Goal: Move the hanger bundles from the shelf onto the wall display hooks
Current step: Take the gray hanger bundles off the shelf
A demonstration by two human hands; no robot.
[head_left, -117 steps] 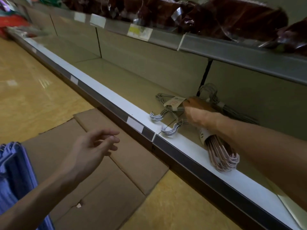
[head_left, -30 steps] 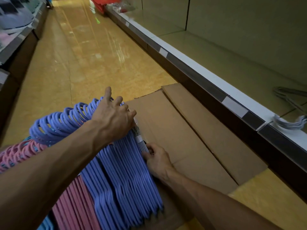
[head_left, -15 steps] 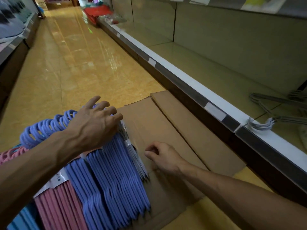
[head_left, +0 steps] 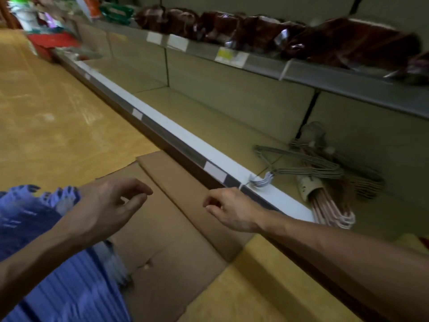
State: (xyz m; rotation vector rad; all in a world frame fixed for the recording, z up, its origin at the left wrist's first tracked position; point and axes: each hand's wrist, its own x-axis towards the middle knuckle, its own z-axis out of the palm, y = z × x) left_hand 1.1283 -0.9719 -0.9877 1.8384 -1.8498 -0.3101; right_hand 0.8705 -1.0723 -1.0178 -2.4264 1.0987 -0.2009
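Two bare hands hung over the flattened cardboard [head_left: 162,228] on the yellow floor [head_left: 46,112], and neither held anything. The left hand [head_left: 104,205] was just right of the purple hangers [head_left: 46,263] stacked at the lower left, its fingers [head_left: 137,189] loosely curled and apart from the thumb. The right hand [head_left: 232,210] hovered in front of the shelf edge [head_left: 185,140], its fingers [head_left: 210,204] curled under toward the palm around nothing.

Several hanger bundles lay on the lower shelf [head_left: 220,117] to the right. A grey wire bundle [head_left: 301,166] lay flat with its hooks [head_left: 262,180] reaching over the white edge strip. A pink bundle [head_left: 329,205] with a paper band [head_left: 311,185] lay just beside it, its hooks pointing toward the near right. Another dark bundle [head_left: 362,173] lay behind them, near the back panel; blur hid its detail.

Dark red packages [head_left: 325,40] lined the upper shelf [head_left: 348,80], with price tags [head_left: 229,56] on its front rail. Blurred goods [head_left: 46,38] sat far down the aisle.
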